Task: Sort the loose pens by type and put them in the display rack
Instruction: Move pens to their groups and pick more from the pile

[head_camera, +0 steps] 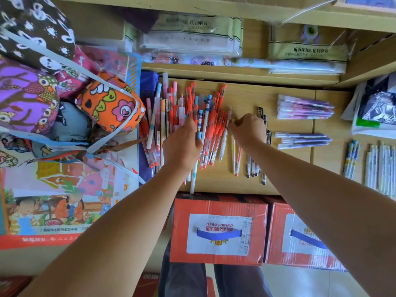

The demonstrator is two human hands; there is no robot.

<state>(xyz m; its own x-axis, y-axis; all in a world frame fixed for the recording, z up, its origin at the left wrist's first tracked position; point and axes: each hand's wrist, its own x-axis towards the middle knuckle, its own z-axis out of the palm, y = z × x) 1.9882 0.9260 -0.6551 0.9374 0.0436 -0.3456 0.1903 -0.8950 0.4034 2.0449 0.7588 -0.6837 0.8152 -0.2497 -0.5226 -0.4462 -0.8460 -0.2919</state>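
A: Where's the loose pen pile (192,116)?
B: Left end of the shelf (242,97). Mostly red barrels, some blue and white, lying front to back. A few overhang the front edge.
A: Left hand (182,142)?
B: Palm down on the pile's middle, fingers bent down among the pens. Tips are hidden, so I can't tell if they grip.
A: Right hand (248,130)?
B: At the pile's right edge, fingers curled, tips against the outermost pens. Pinching or not: can't tell.
A: Other groups?
B: Right of the pile: yellow and pink pens (235,159), then black pens (264,123) partly under the right wrist, then purple pens (304,108) toward the right end.
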